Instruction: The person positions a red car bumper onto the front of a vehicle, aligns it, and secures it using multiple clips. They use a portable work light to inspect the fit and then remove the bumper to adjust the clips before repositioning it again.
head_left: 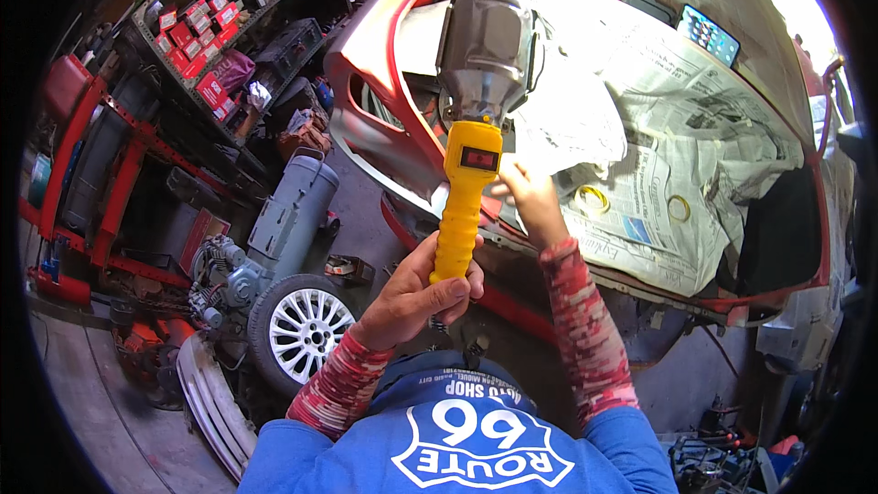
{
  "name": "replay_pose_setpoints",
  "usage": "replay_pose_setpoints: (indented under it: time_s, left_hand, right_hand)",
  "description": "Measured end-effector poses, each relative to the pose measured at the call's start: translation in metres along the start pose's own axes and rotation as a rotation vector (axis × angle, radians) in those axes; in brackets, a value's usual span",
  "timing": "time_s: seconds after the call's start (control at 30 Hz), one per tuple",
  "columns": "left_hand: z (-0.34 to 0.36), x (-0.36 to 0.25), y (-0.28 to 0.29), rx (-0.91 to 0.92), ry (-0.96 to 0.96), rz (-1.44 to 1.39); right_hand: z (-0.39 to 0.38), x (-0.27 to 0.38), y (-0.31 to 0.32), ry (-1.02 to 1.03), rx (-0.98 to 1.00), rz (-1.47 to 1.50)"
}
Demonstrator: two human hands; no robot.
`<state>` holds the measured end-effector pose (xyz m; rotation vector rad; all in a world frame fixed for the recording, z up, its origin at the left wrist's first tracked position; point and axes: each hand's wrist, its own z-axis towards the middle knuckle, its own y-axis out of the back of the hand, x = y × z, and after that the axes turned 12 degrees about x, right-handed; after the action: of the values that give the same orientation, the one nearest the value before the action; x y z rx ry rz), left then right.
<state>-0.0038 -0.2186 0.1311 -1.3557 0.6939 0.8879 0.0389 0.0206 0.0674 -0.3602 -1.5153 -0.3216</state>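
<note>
My left hand (434,288) is closed round the yellow handle (455,233) of a work lamp, held upright with its dark caged head (487,41) over the car body. My right hand (532,201) reaches to just behind and right of the lamp's handle, fingers bent, their tips partly hidden; I cannot tell what, if anything, they hold. Beyond both hands is a red car body (407,64) whose opening is covered with newspaper (681,110). Two rolls of tape (593,201) lie on the paper, and a lit phone or tablet (709,33) rests near its far edge.
At upper left stands a metal shelf (146,32) with red boxes (197,32). A grey compressor (293,201), a wheel (302,334) and a red metal frame (114,183) crowd the left. Assorted tools (722,467) lie at lower right.
</note>
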Motion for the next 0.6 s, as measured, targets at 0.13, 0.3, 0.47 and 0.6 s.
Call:
replay_pose_setpoints:
  time_s: [0.13, 0.3, 0.47, 0.6]
  left_hand:
    - [-0.006, -0.038, 0.004, -0.085, -0.05, 0.075]
    - [-0.011, -0.086, 0.027, -0.232, -0.125, 0.233]
    - [-0.008, -0.145, 0.069, -0.348, -0.111, 0.453]
    - [0.016, -0.192, 0.119, -0.391, -0.129, 0.545]
  right_hand:
    - [0.088, 0.008, 0.003, -0.005, -0.039, -0.087]
    - [0.18, 0.003, -0.015, 0.057, -0.095, -0.364]
    - [0.23, -0.018, -0.031, -0.093, -0.217, 0.153]
    - [0.219, -0.05, 0.003, -0.161, -0.343, 0.247]
